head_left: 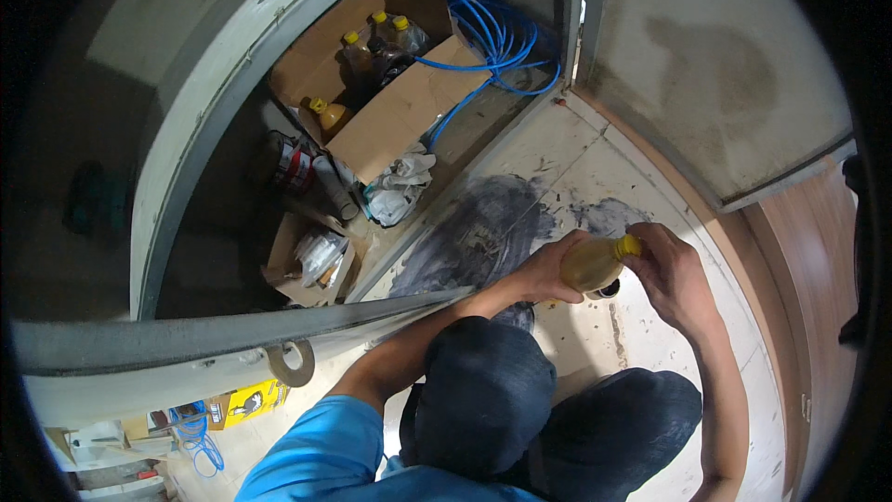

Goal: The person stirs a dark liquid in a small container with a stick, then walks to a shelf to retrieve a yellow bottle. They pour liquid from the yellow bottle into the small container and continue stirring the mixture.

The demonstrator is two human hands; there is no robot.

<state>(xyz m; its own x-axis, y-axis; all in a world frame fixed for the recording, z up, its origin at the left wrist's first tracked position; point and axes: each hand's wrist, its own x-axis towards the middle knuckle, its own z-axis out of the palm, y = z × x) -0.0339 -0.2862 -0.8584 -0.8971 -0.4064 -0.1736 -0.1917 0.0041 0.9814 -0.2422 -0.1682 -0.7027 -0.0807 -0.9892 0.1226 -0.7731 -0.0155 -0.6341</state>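
Observation:
In front of my knees I hold a plastic bottle (590,266) of cloudy yellowish-brown liquid, tilted with its neck toward the right. My left hand (546,270) is wrapped round its body. The fingers of my right hand (671,271) are closed on the yellow cap (629,246) at the bottle's neck. Just below the bottle, a small dark round thing (609,289) shows in part; I cannot tell what it is. A dark grey smear (474,232) covers the pale floor to the left of my hands.
Ahead on the left, a low cabinet holds a cardboard box (395,130) with several yellow-capped bottles (383,33), coiled blue cable (502,42), a paint can (295,167), a crumpled cloth (400,188) and a small carton (311,265). A metal-edged door panel (232,335) juts out beside my left arm.

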